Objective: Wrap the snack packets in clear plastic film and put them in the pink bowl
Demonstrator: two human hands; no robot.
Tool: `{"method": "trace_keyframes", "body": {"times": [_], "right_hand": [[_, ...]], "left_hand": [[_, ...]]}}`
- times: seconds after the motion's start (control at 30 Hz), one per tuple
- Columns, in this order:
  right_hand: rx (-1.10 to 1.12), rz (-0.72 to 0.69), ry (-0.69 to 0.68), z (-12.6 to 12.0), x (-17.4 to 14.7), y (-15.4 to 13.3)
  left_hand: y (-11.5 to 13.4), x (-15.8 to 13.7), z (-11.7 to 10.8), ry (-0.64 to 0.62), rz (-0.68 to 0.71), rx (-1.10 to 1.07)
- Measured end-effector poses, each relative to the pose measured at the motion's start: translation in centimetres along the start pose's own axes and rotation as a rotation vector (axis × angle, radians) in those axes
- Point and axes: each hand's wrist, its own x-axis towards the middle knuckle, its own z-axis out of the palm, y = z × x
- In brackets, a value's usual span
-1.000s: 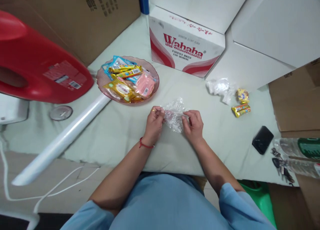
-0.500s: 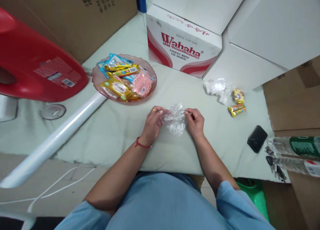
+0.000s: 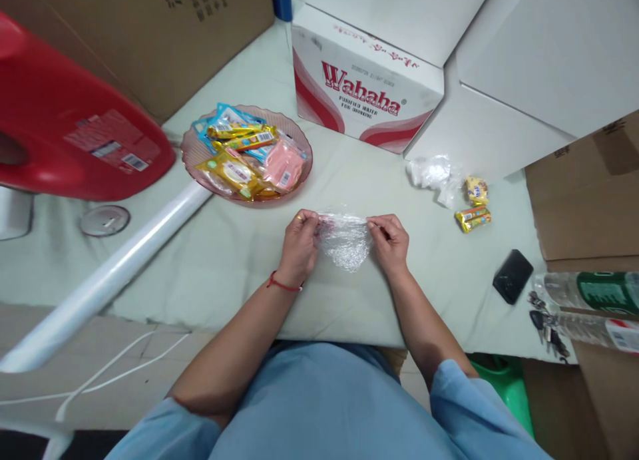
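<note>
Between my two hands hangs a crumpled clear plastic film (image 3: 345, 241), its upper edge pulled fairly straight. My left hand (image 3: 299, 245) pinches the film's left end; a ring and a red bracelet show on that side. At the film's right end my right hand (image 3: 390, 241) pinches it between thumb and fingers. Just beyond my left hand stands a pinkish ribbed plate (image 3: 192, 162) piled with wrapped snacks: a yellow packet (image 3: 234, 172), a pink packet (image 3: 283, 166) and blue packets behind them.
To the right lie another crumpled clear plastic (image 3: 432, 174), small yellow snack packs (image 3: 473, 219), a black case (image 3: 513, 276), keys (image 3: 549, 330) and bottles (image 3: 606, 291). A Wahaba-type water carton (image 3: 367, 90) stands behind. At left are a red jug (image 3: 90, 127) and a long white roll (image 3: 114, 273).
My left hand has moved slightly left, away from the right hand. The film's top edge is now stretched straighter between them.
</note>
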Motion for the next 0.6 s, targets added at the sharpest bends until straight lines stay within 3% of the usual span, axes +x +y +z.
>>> {"method": "trace_keyframes", "body": {"times": [0.37, 0.6], "right_hand": [[0.12, 0.043, -0.007, -0.8, 0.5, 0.8], [0.31, -0.013, -0.029, -4.7, 1.6, 0.1]], "left_hand": [[0.1, 0.4, 0.3, 0.09, 0.033, -0.072], [0.9, 0.7, 0.2, 0.063, -0.015, -0.137]]}}
